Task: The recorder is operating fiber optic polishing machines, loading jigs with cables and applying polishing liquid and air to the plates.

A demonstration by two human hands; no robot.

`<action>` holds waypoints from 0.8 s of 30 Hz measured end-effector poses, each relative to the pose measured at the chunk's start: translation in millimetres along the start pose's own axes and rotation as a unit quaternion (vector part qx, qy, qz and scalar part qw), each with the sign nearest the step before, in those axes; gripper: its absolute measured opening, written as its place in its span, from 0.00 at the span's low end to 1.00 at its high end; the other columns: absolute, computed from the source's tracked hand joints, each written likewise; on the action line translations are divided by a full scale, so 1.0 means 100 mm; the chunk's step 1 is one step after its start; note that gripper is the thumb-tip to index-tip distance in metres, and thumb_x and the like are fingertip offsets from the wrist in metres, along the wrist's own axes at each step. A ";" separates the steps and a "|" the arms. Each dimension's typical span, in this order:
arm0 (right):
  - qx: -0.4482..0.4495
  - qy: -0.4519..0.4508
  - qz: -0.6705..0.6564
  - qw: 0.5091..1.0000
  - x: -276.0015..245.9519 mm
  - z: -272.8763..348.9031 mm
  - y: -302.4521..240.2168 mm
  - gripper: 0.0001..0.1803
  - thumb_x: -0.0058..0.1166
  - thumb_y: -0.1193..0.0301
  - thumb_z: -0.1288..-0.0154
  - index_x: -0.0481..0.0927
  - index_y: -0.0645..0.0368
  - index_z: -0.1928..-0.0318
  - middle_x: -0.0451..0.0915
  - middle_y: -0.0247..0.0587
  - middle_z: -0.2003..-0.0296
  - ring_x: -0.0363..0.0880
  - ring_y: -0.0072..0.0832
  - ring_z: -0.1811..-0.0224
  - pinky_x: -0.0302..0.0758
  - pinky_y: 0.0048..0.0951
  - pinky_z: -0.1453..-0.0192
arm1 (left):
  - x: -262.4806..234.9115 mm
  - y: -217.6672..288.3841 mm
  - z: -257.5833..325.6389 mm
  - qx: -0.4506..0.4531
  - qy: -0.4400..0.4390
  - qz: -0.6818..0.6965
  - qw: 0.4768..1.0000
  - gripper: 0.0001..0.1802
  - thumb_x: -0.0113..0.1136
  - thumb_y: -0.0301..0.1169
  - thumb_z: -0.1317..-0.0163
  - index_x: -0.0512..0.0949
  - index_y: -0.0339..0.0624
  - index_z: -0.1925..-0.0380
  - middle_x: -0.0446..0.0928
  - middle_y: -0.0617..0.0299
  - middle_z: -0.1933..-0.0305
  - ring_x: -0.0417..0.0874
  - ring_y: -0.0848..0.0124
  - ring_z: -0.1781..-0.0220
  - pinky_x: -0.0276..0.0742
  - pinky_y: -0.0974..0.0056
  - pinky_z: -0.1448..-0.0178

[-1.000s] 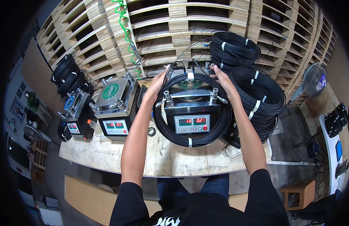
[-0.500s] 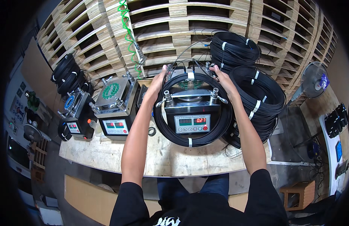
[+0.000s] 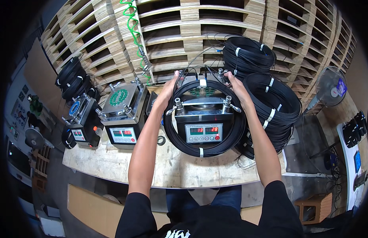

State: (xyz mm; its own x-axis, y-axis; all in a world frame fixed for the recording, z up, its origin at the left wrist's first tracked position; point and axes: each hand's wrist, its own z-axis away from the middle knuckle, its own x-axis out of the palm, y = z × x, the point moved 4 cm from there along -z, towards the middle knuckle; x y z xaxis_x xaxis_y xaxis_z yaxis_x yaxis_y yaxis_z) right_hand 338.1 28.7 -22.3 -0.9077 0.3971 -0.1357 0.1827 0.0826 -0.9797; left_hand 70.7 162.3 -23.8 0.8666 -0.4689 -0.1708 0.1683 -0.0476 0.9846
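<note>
The black cable coil [image 3: 204, 148] lies ringed around the metal machine [image 3: 203, 115] at the middle of the surface [image 3: 172, 166]; the left hand [image 3: 169, 89] holds the coil's far rim at about ten o'clock, the right hand [image 3: 233, 85] at about two o'clock; each grip is curled over the rim, though how tightly the fingers press I cannot tell. The step in hand looks like settling or lifting the coil about the machine; the next move likely calls for an even pull with both hands, keeping the loops clear of the side clamps [image 3: 227, 104]. More stacked coils [image 3: 271, 103] sit at three o'clock.
</note>
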 end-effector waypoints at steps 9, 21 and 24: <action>0.016 -0.015 0.003 1.000 0.01 0.03 -0.01 0.37 0.37 0.39 0.26 0.74 0.54 0.34 0.79 0.41 0.47 0.77 0.26 0.48 0.67 0.27 0.37 | 0.04 0.10 0.16 0.006 0.021 -0.006 1.000 0.46 0.46 0.72 0.36 0.80 0.35 0.47 0.75 0.62 0.59 0.68 0.73 0.59 0.64 0.69 0.50; 0.008 -0.007 0.001 1.000 -0.04 -0.06 0.13 0.38 0.36 0.37 0.26 0.76 0.55 0.36 0.80 0.41 0.55 0.76 0.25 0.54 0.69 0.26 0.43 | 0.10 0.21 0.24 0.017 0.013 -0.007 1.000 0.44 0.46 0.71 0.36 0.81 0.37 0.51 0.69 0.69 0.70 0.65 0.76 0.68 0.62 0.71 0.60; 0.021 -0.016 0.006 1.000 -0.03 -0.05 0.11 0.38 0.36 0.37 0.26 0.76 0.55 0.36 0.81 0.40 0.56 0.76 0.24 0.55 0.69 0.25 0.44 | 0.07 0.22 0.27 -0.010 0.021 -0.015 1.000 0.46 0.46 0.71 0.36 0.78 0.35 0.43 0.73 0.67 0.65 0.66 0.76 0.66 0.63 0.72 0.57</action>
State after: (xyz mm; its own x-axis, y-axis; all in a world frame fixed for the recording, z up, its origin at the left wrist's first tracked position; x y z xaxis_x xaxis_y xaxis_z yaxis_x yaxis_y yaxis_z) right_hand 344.3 33.2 -31.9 -0.9176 0.3679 -0.1509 0.1777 0.0400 -0.9833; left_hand 67.5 134.6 -2.3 0.8796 -0.4303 -0.2027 0.2037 -0.0443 0.9780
